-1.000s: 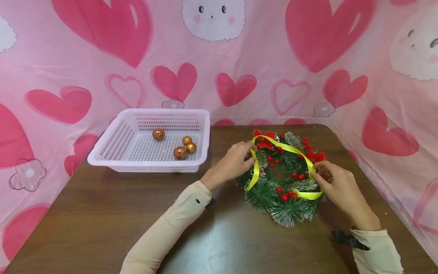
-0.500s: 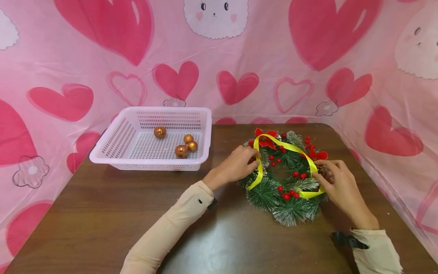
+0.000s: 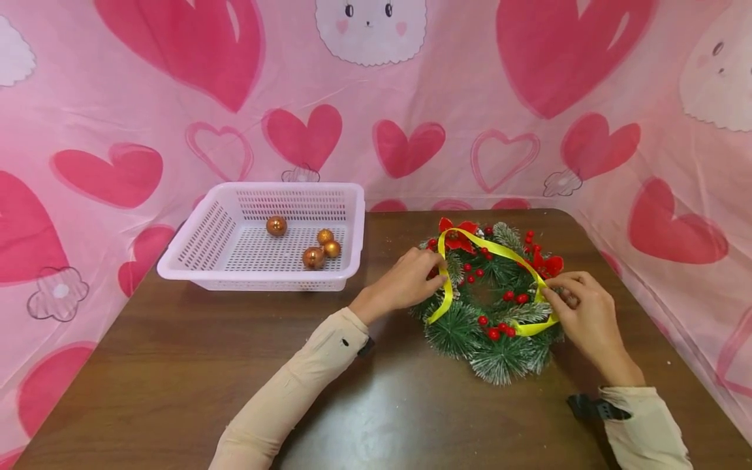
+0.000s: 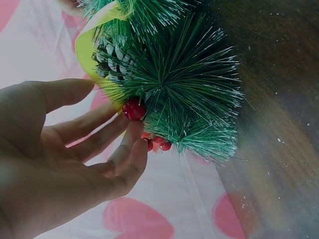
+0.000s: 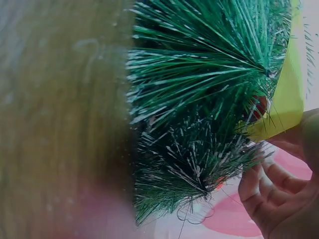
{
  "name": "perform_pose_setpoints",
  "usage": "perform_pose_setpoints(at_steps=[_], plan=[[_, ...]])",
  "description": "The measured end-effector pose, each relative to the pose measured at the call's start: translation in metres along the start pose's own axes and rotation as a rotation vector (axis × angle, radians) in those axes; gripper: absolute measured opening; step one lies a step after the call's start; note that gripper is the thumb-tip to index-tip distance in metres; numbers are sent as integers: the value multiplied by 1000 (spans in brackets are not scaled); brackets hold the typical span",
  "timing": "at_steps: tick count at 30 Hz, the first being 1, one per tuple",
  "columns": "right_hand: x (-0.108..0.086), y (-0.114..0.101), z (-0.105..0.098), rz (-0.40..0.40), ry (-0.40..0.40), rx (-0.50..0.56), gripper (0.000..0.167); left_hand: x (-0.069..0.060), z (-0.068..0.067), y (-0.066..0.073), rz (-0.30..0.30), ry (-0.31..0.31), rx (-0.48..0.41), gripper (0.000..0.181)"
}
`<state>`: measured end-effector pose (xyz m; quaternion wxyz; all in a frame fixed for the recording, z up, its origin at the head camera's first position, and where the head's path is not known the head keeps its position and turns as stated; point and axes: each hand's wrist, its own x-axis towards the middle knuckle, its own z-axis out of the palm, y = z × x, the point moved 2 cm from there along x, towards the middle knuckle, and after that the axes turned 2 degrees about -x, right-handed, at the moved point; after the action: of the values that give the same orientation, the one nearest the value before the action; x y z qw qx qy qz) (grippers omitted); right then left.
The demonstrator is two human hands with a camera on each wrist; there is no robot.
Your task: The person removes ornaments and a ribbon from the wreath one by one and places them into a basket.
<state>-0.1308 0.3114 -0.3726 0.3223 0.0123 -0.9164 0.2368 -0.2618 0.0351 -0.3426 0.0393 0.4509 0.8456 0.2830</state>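
Observation:
A green wreath (image 3: 452,329) with red berries, red poinsettias and frosted tips lies on the right side of the table. Over it runs a yellow ribbon (image 3: 501,249) in a loose loop. My right hand (image 3: 587,316) pinches the ribbon at the wreath's right side between thumb and forefinger; the right wrist view shows the ribbon (image 5: 289,94) folded at the thumb. On the left side, my left hand (image 3: 408,281) touches the ribbon and wreath with relaxed fingers, the thumb apart from them. A red berry (image 4: 133,108) and a frosted pine cone (image 4: 114,60) sit by its fingertips.
A white perforated basket (image 3: 258,284) stands at the back left of the brown wooden table (image 3: 194,365). Several copper and gold baubles (image 3: 314,257) lie in it. A pink cloth with hearts (image 3: 405,85) hangs behind and beside the table.
My right hand has shifted slightly and drawn the ribbon on the right a little taut and upward. The left hand stays almost in place by the ribbon. The camera view moved slightly.

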Motion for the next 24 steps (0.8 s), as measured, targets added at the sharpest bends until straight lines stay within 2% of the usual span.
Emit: perform_pose_setpoints(at_steps=[4, 10, 14, 17, 20, 24], plan=[[1, 2, -3, 106, 62, 76, 13, 0, -1, 0, -18, 4, -33, 20], [5, 10, -6, 319, 60, 346, 19, 2, -9, 2, -63, 39, -77, 26], [4, 14, -7, 421, 52, 509, 24, 4, -12, 2, -50, 100, -68, 25], [3, 13, -8, 468, 69, 672, 21, 4, -14, 2, -35, 155, -58, 23], [3, 9, -10, 478, 88, 812, 19, 3, -17, 3, -20, 209, -61, 21], [4, 4, -12, 454, 93, 884, 18, 1, -20, 4, -5, 264, -74, 18]])
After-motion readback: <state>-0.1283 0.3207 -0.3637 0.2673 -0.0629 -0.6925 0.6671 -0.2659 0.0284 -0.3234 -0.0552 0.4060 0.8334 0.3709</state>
